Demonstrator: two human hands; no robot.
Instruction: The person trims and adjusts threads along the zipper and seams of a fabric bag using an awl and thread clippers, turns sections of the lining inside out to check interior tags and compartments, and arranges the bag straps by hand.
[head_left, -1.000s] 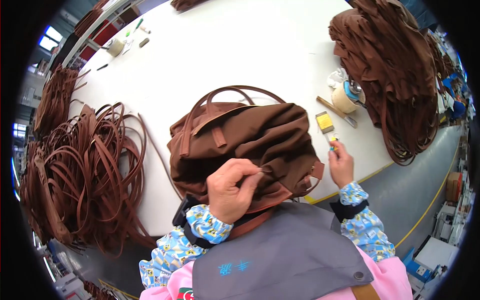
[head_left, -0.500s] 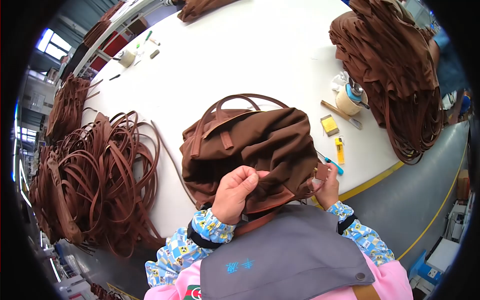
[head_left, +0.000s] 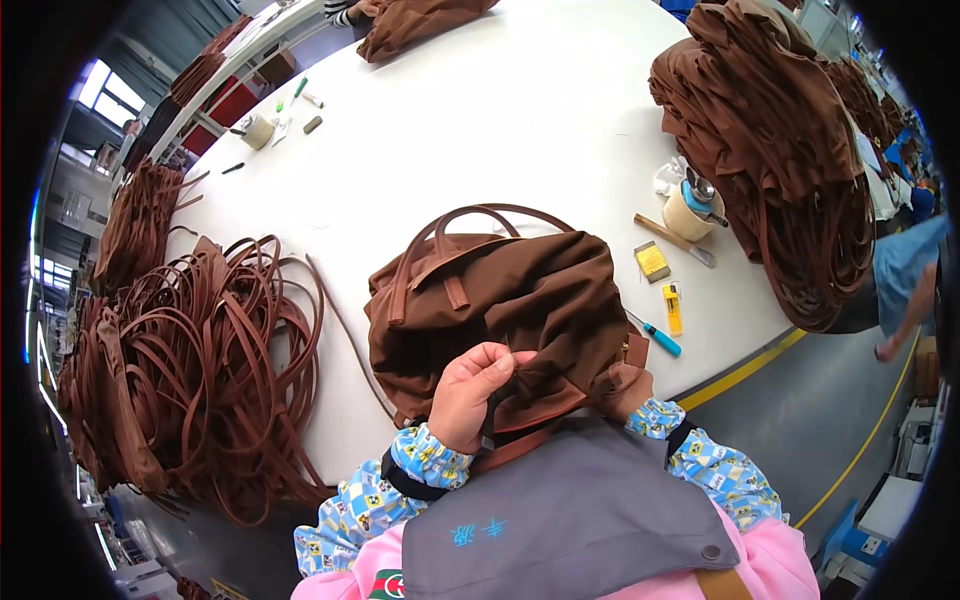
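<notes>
A brown fabric bag (head_left: 500,300) with leather handles lies on the white table in front of me. My left hand (head_left: 468,392) is closed in a pinch at the bag's near side; what sits between its fingertips is too small to name. At the bag's right end, beside a small leather tab (head_left: 636,350), is my right hand (head_left: 625,393), its fingers partly hidden and blurred. Right of the bag lie a blue-handled tool (head_left: 662,340), a yellow lighter (head_left: 672,309) and a yellow block (head_left: 652,262).
Brown straps (head_left: 210,380) are heaped at left, brown bags (head_left: 760,130) piled at right. A brush (head_left: 675,240) lies by a glue pot (head_left: 692,208). Another person's arm (head_left: 915,300) shows at far right. A co-worker's hand (head_left: 368,8) is near a brown piece (head_left: 420,25).
My right hand has left the lighter and moved left to the bag's right end. The blue-handled tool now lies on the table. My left hand stays pinched. A person's arm has appeared at right.
</notes>
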